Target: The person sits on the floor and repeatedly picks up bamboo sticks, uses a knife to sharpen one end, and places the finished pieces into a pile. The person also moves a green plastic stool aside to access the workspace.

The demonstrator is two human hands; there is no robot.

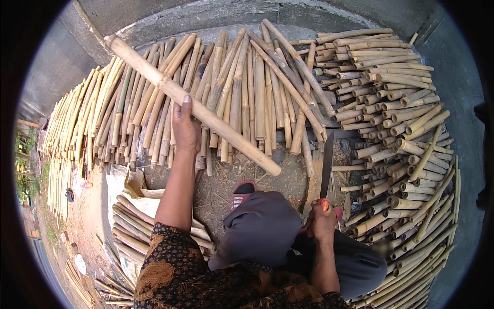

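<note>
My left hand (186,123) is closed around the middle of a thick pale bamboo pole (216,123). The pole is raised and slants from the upper left down to the right, its near end above the ground in front of my knees. In my right hand (323,222), beside my right knee, is a machete (327,165) with a dark blade and an orange-red handle. Its blade points up and away from me, apart from the pole. Behind the held pole, many cut bamboo poles (247,92) lean in a row against a low concrete ledge.
A tall stack of bamboo poles (401,123) fills the right side, their cut ends facing inward. More poles (131,232) lie on a white sack (149,203) at my left. Bamboo chips cover the ground (221,180) by my sandaled foot (243,191). A concrete wall (206,13) stands behind.
</note>
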